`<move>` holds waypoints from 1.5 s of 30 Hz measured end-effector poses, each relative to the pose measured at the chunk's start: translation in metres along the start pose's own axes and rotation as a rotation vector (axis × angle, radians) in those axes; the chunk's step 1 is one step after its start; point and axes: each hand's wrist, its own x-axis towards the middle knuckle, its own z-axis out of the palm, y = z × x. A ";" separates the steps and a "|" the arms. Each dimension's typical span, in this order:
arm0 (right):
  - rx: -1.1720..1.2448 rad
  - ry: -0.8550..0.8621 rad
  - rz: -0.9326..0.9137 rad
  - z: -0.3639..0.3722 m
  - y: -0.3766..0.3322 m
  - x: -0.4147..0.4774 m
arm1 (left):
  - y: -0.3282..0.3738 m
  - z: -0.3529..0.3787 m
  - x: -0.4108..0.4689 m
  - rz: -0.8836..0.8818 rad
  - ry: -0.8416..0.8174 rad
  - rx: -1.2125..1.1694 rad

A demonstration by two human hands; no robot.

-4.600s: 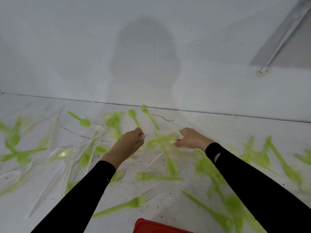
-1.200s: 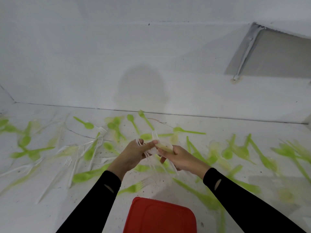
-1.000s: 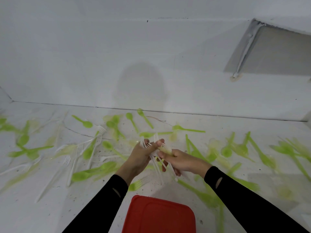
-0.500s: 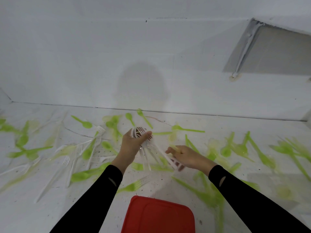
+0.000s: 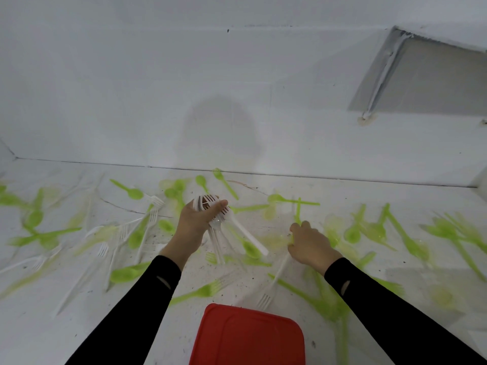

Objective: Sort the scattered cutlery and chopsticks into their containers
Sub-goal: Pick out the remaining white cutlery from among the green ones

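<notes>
The left hand (image 5: 196,223) is gripping a bundle of white forks (image 5: 218,225) above the surface, now alone. The right hand (image 5: 307,242), having let go, is curling over scattered pieces at right; whether it holds anything is unclear.

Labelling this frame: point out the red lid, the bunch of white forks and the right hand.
red lid (image 5: 247,338), head view, middle of its top.
bunch of white forks (image 5: 210,200), head view, tines above the left hand.
right hand (image 5: 308,242), head view, back of hand.
</notes>
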 end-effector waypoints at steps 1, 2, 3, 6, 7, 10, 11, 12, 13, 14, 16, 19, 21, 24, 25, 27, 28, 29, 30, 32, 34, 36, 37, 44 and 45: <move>-0.095 0.031 -0.031 -0.003 -0.002 -0.002 | 0.001 0.000 0.000 -0.007 0.011 -0.010; -0.164 0.061 -0.089 -0.004 -0.004 -0.005 | 0.002 0.000 0.000 -0.014 0.024 -0.017; -0.185 0.077 -0.176 -0.004 -0.005 -0.008 | 0.003 0.000 0.000 -0.018 0.034 -0.021; -0.181 0.023 -0.486 0.012 -0.008 -0.019 | 0.003 -0.003 0.001 -0.032 0.055 -0.040; -0.191 0.019 -0.568 0.021 -0.008 -0.021 | 0.004 -0.004 0.001 -0.039 0.064 -0.052; -0.099 0.083 -0.667 0.039 0.002 -0.018 | 0.004 -0.008 0.001 -0.055 0.090 -0.085; -0.015 0.091 -0.653 0.039 0.006 -0.015 | 0.004 -0.009 0.001 -0.053 0.092 -0.097; 0.105 0.082 -0.628 0.033 0.007 -0.015 | 0.005 -0.010 0.001 -0.052 0.096 -0.110; 0.261 0.043 -0.576 0.023 0.007 -0.017 | 0.005 -0.011 0.000 -0.046 0.102 -0.116; 0.432 0.001 -0.512 0.012 0.005 -0.019 | 0.006 -0.012 0.001 -0.038 0.111 -0.120; 0.681 -0.023 -0.417 -0.007 -0.001 -0.023 | 0.009 -0.011 0.001 -0.030 0.123 -0.127; 0.729 0.044 -0.373 -0.025 -0.014 -0.024 | 0.011 -0.005 -0.001 -0.016 0.126 -0.121; 0.906 0.070 -0.280 -0.037 -0.028 -0.024 | 0.011 0.002 -0.003 0.003 0.104 -0.084; 1.121 -0.173 -0.205 -0.055 -0.051 -0.030 | 0.010 0.015 -0.009 0.024 0.059 -0.040; 1.072 -0.204 -0.232 -0.053 -0.059 -0.030 | 0.010 0.020 -0.011 0.027 0.053 -0.038; 0.993 -0.161 -0.298 -0.043 -0.075 -0.031 | 0.008 0.031 -0.017 0.031 0.063 -0.048; 0.977 -0.113 -0.304 -0.039 -0.081 -0.030 | 0.007 0.035 -0.018 0.020 0.084 -0.065; 0.981 -0.065 -0.300 -0.034 -0.084 -0.028 | 0.005 0.038 -0.018 -0.001 0.112 -0.094; 0.987 -0.025 -0.286 -0.033 -0.085 -0.028 | 0.004 0.040 -0.019 -0.029 0.148 -0.138; 1.018 0.032 -0.266 -0.036 -0.084 -0.030 | 0.006 0.043 -0.022 -0.092 0.176 -0.254; 1.054 0.050 -0.246 -0.036 -0.081 -0.029 | 0.007 0.042 -0.024 -0.130 0.176 -0.377; 1.060 0.061 -0.230 -0.036 -0.078 -0.030 | 0.005 0.041 -0.021 -0.164 0.203 -0.429; 1.069 0.069 -0.223 -0.035 -0.077 -0.030 | 0.005 0.040 -0.019 -0.180 0.219 -0.453; 1.127 0.158 -0.192 -0.038 -0.074 -0.023 | 0.008 0.028 -0.009 -0.293 0.462 -0.607; 1.133 0.149 -0.201 -0.039 -0.073 -0.023 | 0.007 0.025 -0.008 -0.298 0.484 -0.631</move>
